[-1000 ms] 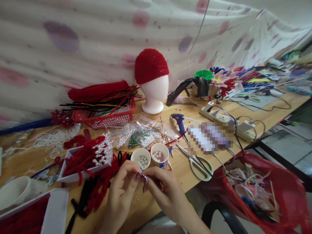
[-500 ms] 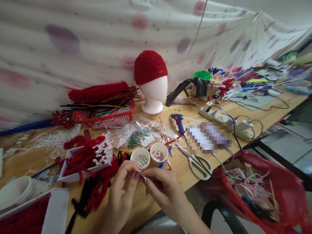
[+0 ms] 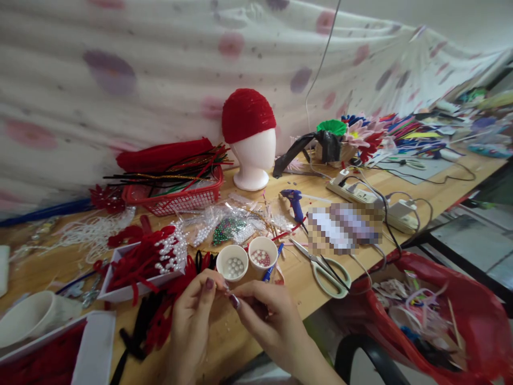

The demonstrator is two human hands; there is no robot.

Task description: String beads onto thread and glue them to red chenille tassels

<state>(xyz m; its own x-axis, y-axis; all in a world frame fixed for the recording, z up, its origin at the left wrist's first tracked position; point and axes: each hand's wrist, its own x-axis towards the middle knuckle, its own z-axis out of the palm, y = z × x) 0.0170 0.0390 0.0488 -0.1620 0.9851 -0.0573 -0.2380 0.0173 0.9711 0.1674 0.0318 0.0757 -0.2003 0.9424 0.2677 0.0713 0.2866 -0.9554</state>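
Head view: lower centre, my left hand [image 3: 191, 321] and right hand [image 3: 267, 315] meet with fingertips pinched, on what I cannot tell; the pearl cup [image 3: 232, 263] stands just above, nearer my left.

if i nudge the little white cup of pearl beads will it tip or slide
Probably slides or tips easily: the white cup looks small and thin, with only a few beads inside. If it tips, the round beads would likely roll across the table.
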